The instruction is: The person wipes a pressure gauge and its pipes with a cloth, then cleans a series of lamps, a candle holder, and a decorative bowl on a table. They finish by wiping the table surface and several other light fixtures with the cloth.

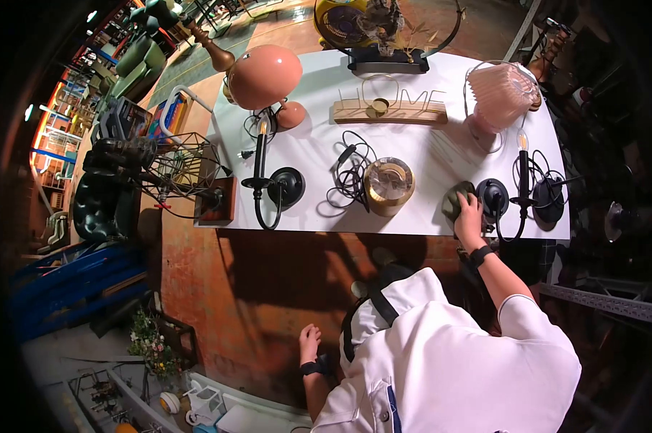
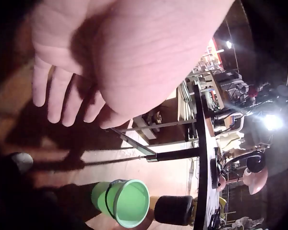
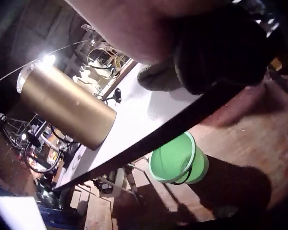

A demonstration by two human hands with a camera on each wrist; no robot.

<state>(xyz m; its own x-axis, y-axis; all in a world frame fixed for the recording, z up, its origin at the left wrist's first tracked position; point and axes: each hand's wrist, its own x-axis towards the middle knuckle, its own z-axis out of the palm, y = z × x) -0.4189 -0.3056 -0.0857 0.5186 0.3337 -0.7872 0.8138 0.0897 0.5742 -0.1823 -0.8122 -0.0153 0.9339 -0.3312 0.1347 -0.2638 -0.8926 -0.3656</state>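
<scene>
At the table's front edge in the head view, my right hand (image 1: 469, 216) grips a bunched dark green cloth (image 1: 452, 203), just left of a black candle-style wall lamp (image 1: 493, 196). The right wrist view shows the dark cloth (image 3: 158, 77) bunched at the hand, whose fingertips are hidden there. My left hand (image 1: 309, 343) hangs below the table, away from everything on it; the left wrist view shows its fingers (image 2: 60, 98) loosely extended, holding nothing. A gold cylindrical lamp with a clear top (image 1: 389, 186) stands mid-table with its black cord beside it.
The white table (image 1: 304, 216) also bears a second candle-style lamp (image 1: 257, 180), a pink dome lamp (image 1: 265, 76), a HOME sign (image 1: 389, 111), a pleated pink lamp (image 1: 500, 97) and a wire-cage lamp (image 1: 178, 167). A green bucket (image 2: 130, 203) stands on the floor.
</scene>
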